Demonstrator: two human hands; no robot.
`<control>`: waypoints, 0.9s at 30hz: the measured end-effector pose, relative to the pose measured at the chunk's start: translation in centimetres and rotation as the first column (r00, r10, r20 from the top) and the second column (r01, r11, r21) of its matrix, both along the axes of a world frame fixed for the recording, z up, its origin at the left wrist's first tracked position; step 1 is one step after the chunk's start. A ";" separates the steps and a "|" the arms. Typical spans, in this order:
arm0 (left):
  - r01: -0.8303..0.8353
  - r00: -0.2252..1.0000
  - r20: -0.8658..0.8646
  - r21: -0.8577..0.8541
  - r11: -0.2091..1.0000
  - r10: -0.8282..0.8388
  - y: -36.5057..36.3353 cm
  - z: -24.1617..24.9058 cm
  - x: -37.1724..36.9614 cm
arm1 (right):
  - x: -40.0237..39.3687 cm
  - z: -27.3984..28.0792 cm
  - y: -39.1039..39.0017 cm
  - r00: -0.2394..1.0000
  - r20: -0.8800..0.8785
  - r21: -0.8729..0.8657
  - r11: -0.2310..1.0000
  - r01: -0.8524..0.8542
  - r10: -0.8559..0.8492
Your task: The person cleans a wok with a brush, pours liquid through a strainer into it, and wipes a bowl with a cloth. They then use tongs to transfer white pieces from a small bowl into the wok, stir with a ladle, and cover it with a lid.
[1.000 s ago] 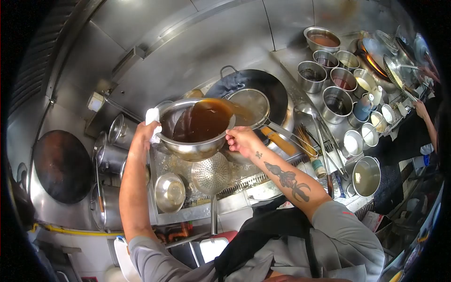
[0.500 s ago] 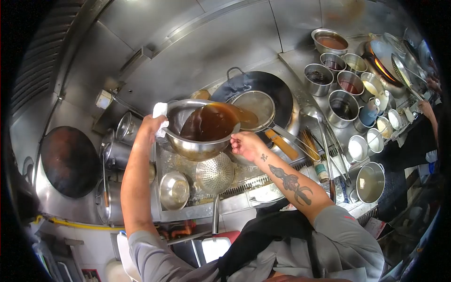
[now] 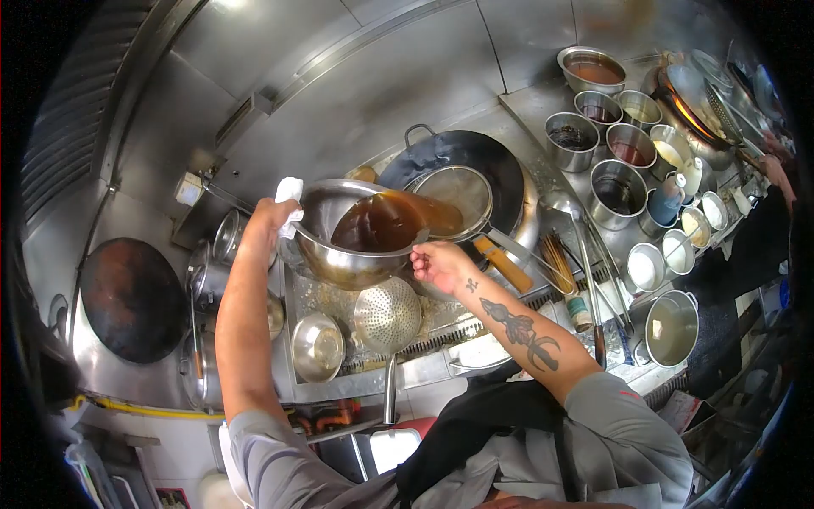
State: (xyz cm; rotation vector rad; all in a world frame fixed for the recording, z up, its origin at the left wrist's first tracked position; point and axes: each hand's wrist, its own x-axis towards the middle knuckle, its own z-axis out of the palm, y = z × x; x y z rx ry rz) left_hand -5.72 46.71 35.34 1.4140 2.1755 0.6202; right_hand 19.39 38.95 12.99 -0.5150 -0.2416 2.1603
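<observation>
A large steel bowl (image 3: 339,265) of brown liquid (image 3: 377,225) is tilted to the right between my two hands. My left hand (image 3: 275,216) is closed on its left rim through a white cloth (image 3: 290,197). At the right rim, my right hand (image 3: 437,261) pinches the edge. Brown liquid runs over the lip into a round mesh strainer (image 3: 462,191), which lies across a dark wok (image 3: 500,161). How much liquid is in the wok is hidden by the strainer and bowl.
Below the bowl lie a perforated ladle (image 3: 387,316) and a small steel bowl (image 3: 319,346). Several sauce pots (image 3: 617,188) stand at the right, near a flaming burner (image 3: 691,119). A second wok (image 3: 131,297) leans at the left. A co-worker's arm (image 3: 776,174) shows far right.
The bowl is tipped slightly further, and the liquid inside has drawn toward the right lip. Both hands keep their hold. At far right the co-worker's hand and perforated skimmer have moved toward the burner.
</observation>
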 end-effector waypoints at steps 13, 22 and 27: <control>0.047 0.984 -0.175 0.085 0.995 -0.031 1.5 3.0 5.3 | 0.9 0.3 0.4 0.990 -0.121 -0.044 0.996 -0.082 0.076; 0.189 0.919 -0.365 0.074 0.979 -0.149 5.7 2.5 5.7 | 10.5 5.1 -7.0 0.887 0.418 0.522 0.851 -0.058 -0.196; 0.233 0.915 -0.362 0.114 0.966 -0.178 6.0 2.3 5.7 | 21.7 -1.1 -7.2 0.167 0.635 0.773 0.618 -0.144 -0.754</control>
